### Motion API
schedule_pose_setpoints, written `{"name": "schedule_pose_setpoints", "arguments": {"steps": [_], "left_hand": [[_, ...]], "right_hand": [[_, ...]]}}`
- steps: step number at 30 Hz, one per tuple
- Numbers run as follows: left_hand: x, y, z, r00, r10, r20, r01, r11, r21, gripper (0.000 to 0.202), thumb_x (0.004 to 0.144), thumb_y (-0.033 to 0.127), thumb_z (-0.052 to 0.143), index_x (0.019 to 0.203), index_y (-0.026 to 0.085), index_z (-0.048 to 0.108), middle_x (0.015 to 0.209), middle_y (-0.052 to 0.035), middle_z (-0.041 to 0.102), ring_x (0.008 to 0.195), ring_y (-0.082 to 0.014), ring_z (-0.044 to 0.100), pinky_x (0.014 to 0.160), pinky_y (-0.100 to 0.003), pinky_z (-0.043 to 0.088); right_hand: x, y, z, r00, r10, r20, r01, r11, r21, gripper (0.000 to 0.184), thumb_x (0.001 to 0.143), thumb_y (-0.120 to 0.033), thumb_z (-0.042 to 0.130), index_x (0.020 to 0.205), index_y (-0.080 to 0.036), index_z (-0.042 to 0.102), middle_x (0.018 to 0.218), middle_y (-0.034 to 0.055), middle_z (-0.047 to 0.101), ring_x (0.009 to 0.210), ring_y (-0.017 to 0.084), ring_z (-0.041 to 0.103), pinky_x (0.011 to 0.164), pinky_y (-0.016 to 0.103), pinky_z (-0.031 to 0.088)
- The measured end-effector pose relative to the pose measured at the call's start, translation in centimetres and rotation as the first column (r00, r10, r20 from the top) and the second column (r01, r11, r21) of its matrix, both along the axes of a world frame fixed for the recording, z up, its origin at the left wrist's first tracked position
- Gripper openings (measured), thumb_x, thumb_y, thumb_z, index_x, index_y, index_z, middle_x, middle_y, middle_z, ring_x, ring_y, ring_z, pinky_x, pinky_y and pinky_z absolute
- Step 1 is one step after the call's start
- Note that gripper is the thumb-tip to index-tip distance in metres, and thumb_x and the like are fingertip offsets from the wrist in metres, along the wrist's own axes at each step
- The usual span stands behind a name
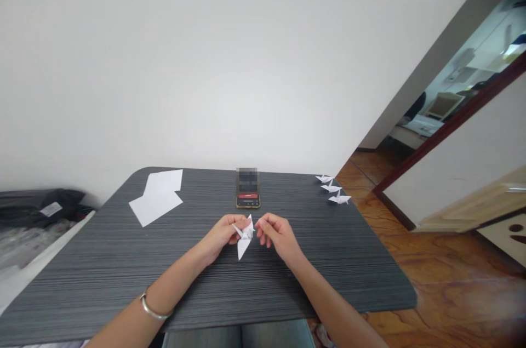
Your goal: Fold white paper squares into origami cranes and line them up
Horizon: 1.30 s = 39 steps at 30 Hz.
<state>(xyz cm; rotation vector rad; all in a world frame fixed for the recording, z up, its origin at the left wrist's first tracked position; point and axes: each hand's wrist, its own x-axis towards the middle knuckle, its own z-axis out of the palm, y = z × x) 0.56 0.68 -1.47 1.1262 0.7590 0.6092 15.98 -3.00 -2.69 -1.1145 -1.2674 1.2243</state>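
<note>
One head cam here, looking forward and down from the wearer's side of the dark table [246, 293]. It's pretty wide (even the wood floor [452, 282] sneaks in on the right), with the wall [246, 63] up top and the left hand [224, 230] and right hand [278, 233] fairly near, below center.

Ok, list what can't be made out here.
In the head view:
Phone: upper screen pixelated, lower text too small.
Left hand: some fingertips hidden behind the paper crane.
Right hand: contact with the crane too small to settle.
Legs: hidden by the tabletop, cut off by the bottom edge.
Far-right background: blurred.
</note>
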Motion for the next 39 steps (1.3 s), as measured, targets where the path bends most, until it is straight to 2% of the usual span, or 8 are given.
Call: {"name": "schedule_pose_setpoints", "arguments": {"steps": [8, 13, 17, 19, 22, 28, 32, 39], "left_hand": [[0.13, -0.67, 0.54, 0.993, -0.108, -0.040, 0.110, 0.993, 0.043, 0.041, 0.071, 0.049, 0.055, 0.055, 0.012, 0.051, 0.046, 0.0047, 0.036, 0.041, -0.0049, 0.021, 0.043, -0.024, 0.008], [0.35, -0.42, -0.08, 0.995, -0.070, -0.067, 0.072, 0.997, 0.027, 0.043, 0.070, 0.053, 0.054, 0.058, 0.012, 0.052, 0.047, 0.0040, 0.040, 0.042, -0.0057, 0.028, 0.042, -0.021, 0.015], [0.35, 0.15, -0.23, 0.981, 0.168, -0.096, -0.164, 0.985, 0.048, 0.048, 0.073, 0.060, 0.042, 0.060, 0.015, 0.049, 0.047, 0.0036, 0.043, 0.041, -0.0071, 0.034, 0.038, -0.018, 0.017], [0.27, 0.24, -0.01, 0.982, 0.129, -0.140, -0.123, 0.991, 0.052, 0.051, 0.073, 0.061, 0.039, 0.055, 0.014, 0.048, 0.045, 0.0028, 0.043, 0.040, -0.0070, 0.035, 0.037, -0.018, 0.015], [0.20, 0.08, 0.32, 0.979, 0.035, -0.198, -0.022, 0.998, 0.066, 0.045, 0.071, 0.055, 0.048, 0.055, 0.013, 0.052, 0.046, 0.0022, 0.047, 0.038, -0.0057, 0.034, 0.036, -0.019, 0.013], [0.22, -0.23, 0.56, 0.982, 0.017, -0.189, -0.007, 0.999, 0.054, 0.035, 0.067, 0.041, 0.059, 0.049, 0.012, 0.049, 0.041, 0.0047, 0.043, 0.036, -0.0030, 0.028, 0.039, -0.020, 0.010], [0.16, -0.19, 0.59, 0.990, -0.013, -0.137, 0.007, 0.999, -0.046, 0.034, 0.066, 0.036, 0.060, 0.046, 0.013, 0.046, 0.039, 0.0046, 0.041, 0.035, -0.0028, 0.027, 0.040, -0.022, 0.007], [-0.30, 0.19, 0.33, 0.997, -0.013, 0.075, 0.033, 0.964, -0.263, 0.036, 0.067, 0.029, 0.060, 0.044, 0.015, 0.036, 0.037, 0.0073, 0.032, 0.035, -0.0021, 0.021, 0.039, -0.021, 0.006]], "right_hand": [[-0.12, -0.25, 0.58, 0.993, 0.114, -0.036, -0.118, 0.982, -0.147, 0.029, 0.071, -0.037, 0.057, 0.053, -0.015, 0.050, 0.041, -0.0058, 0.048, 0.031, 0.003, 0.037, 0.031, 0.015, 0.022], [-0.28, -0.34, 0.67, 0.989, 0.133, -0.066, -0.143, 0.973, -0.183, 0.022, 0.069, -0.029, 0.057, 0.053, -0.016, 0.050, 0.041, -0.0058, 0.049, 0.031, 0.004, 0.037, 0.031, 0.015, 0.022], [0.10, 0.01, 0.43, 0.998, -0.062, -0.025, 0.059, 0.989, -0.133, 0.020, 0.069, -0.028, 0.054, 0.053, -0.018, 0.046, 0.040, -0.0073, 0.045, 0.031, 0.004, 0.034, 0.031, 0.016, 0.021], [0.40, 0.13, 0.36, 0.981, -0.192, 0.025, 0.193, 0.980, -0.046, 0.022, 0.070, -0.028, 0.054, 0.053, -0.018, 0.044, 0.040, -0.0076, 0.043, 0.033, 0.005, 0.034, 0.033, 0.017, 0.022], [0.67, 0.17, 0.27, 0.959, -0.265, 0.101, 0.260, 0.964, 0.063, 0.023, 0.072, -0.028, 0.053, 0.053, -0.019, 0.044, 0.041, -0.0073, 0.041, 0.036, 0.006, 0.036, 0.038, 0.019, 0.027], [0.43, 0.11, 0.40, 0.989, -0.139, 0.042, 0.142, 0.987, -0.073, 0.024, 0.073, -0.033, 0.052, 0.055, -0.018, 0.046, 0.044, -0.0055, 0.047, 0.033, 0.005, 0.038, 0.033, 0.017, 0.023], [0.25, 0.05, 0.71, 0.997, -0.069, -0.045, 0.060, 0.982, -0.179, 0.026, 0.072, -0.035, 0.053, 0.054, -0.017, 0.046, 0.042, -0.0063, 0.046, 0.031, 0.004, 0.036, 0.031, 0.016, 0.021], [0.29, 0.01, 0.67, 0.991, -0.047, -0.123, 0.023, 0.981, -0.191, 0.029, 0.071, -0.034, 0.055, 0.050, -0.017, 0.043, 0.037, -0.0080, 0.041, 0.030, 0.003, 0.032, 0.032, 0.017, 0.019]]}}
